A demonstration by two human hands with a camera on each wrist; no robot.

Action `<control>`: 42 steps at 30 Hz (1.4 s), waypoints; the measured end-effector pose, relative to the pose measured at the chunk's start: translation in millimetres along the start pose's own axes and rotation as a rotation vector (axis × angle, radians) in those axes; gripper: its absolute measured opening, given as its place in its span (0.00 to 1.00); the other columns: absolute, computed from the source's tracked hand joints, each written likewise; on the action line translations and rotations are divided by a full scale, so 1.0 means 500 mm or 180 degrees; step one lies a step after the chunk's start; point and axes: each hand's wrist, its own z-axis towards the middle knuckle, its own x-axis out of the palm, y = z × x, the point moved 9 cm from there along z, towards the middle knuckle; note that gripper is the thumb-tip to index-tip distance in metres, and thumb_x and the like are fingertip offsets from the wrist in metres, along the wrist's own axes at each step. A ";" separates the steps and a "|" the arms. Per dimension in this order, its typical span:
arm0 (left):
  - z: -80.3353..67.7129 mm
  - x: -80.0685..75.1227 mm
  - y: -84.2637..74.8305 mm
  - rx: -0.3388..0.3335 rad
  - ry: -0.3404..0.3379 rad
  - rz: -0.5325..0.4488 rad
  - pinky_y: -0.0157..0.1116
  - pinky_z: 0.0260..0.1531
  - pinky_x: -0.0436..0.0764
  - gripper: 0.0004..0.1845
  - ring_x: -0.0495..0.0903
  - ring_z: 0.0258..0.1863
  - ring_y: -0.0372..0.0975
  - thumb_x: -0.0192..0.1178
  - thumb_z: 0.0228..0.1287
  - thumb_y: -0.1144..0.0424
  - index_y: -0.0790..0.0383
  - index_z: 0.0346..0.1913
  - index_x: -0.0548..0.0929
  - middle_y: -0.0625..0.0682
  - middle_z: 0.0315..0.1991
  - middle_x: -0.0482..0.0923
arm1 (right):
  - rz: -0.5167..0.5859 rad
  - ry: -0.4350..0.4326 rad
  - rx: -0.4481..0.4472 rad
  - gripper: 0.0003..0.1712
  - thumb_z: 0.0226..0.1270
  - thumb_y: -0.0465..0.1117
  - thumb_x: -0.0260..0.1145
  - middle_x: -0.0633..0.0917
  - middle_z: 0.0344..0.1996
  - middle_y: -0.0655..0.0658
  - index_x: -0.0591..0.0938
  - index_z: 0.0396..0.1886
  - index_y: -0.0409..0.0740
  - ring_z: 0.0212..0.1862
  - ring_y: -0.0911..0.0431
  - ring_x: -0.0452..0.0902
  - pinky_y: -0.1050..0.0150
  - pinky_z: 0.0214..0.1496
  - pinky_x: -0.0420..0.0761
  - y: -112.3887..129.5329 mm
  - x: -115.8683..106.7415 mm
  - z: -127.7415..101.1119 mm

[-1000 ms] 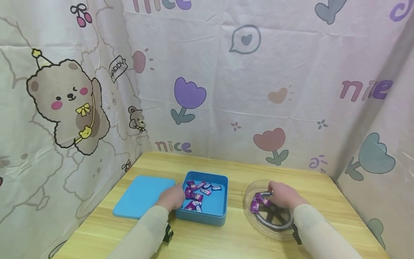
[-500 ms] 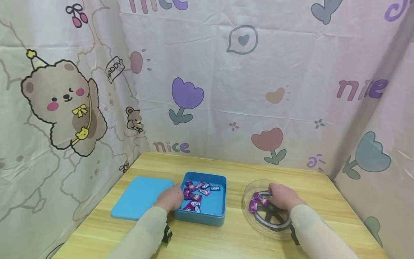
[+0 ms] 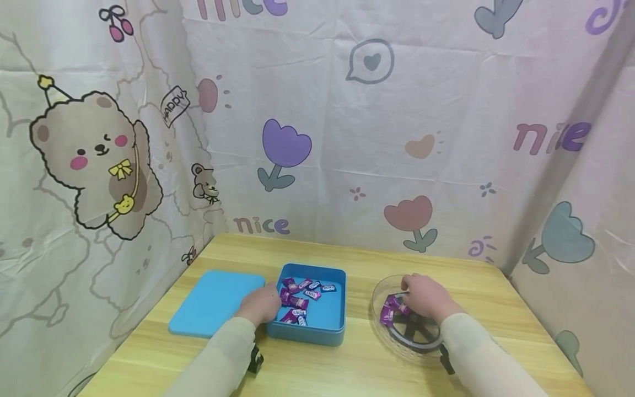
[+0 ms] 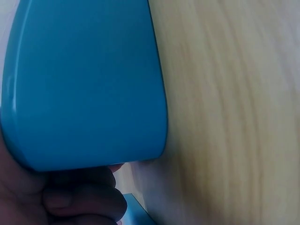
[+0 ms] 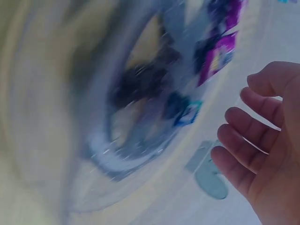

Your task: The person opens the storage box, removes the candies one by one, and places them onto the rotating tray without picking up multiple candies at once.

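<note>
Left hand rests at the blue box, its long side running away from the person; finger state unclear. Right hand, fingers loosely spread, hovers over purple candies in the clear dish on the counter.

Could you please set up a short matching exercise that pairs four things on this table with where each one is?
Things:
1. blue lid
2. blue box
3. clear round dish
4. left hand

Places:
A. under the right hand
B. middle of the table, holding purple candies
C. flat on the table, far left
D. at the box's left wall

Pairs: 1-C, 2-B, 3-A, 4-D
</note>
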 end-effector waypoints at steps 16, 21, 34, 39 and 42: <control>0.002 0.004 0.007 -0.0052 0.0033 -0.0046 0.60 0.53 0.76 0.22 0.76 0.44 0.50 0.49 0.74 0.65 0.75 0.64 0.73 0.63 0.57 0.78 | 0.0030 -0.0323 -0.0696 0.10 0.61 0.40 0.68 0.80 0.36 0.54 0.83 0.43 0.50 0.42 0.57 0.75 0.56 0.44 0.80 0.212 -0.026 0.023; -0.001 0.000 0.003 -0.0037 0.0033 -0.0040 0.60 0.54 0.76 0.22 0.77 0.45 0.50 0.49 0.74 0.65 0.76 0.64 0.72 0.64 0.59 0.78 | 0.0054 -0.0290 -0.0849 0.10 0.64 0.42 0.71 0.81 0.38 0.54 0.84 0.44 0.52 0.44 0.56 0.76 0.57 0.46 0.81 0.278 -0.019 0.033; -0.001 0.000 0.001 -0.0007 0.0005 -0.0017 0.60 0.52 0.77 0.22 0.77 0.44 0.50 0.49 0.73 0.65 0.76 0.64 0.73 0.64 0.57 0.78 | -0.0032 -0.0064 -0.1208 0.13 0.68 0.45 0.69 0.84 0.44 0.54 0.86 0.51 0.54 0.49 0.55 0.78 0.58 0.51 0.83 0.404 0.028 0.057; 0.000 0.001 0.002 -0.0013 0.0019 -0.0017 0.59 0.52 0.77 0.21 0.76 0.43 0.49 0.50 0.73 0.66 0.75 0.63 0.73 0.63 0.56 0.79 | 0.0109 -0.0009 -0.1231 0.15 0.68 0.45 0.69 0.84 0.46 0.53 0.86 0.53 0.54 0.52 0.54 0.79 0.55 0.54 0.82 0.428 0.053 0.066; 0.001 0.001 0.001 -0.0007 0.0021 -0.0015 0.58 0.51 0.78 0.21 0.75 0.41 0.49 0.50 0.72 0.66 0.75 0.62 0.74 0.62 0.55 0.79 | 0.0123 0.0017 -0.1232 0.15 0.67 0.46 0.69 0.84 0.46 0.53 0.86 0.54 0.56 0.50 0.55 0.79 0.56 0.54 0.82 0.437 0.071 0.073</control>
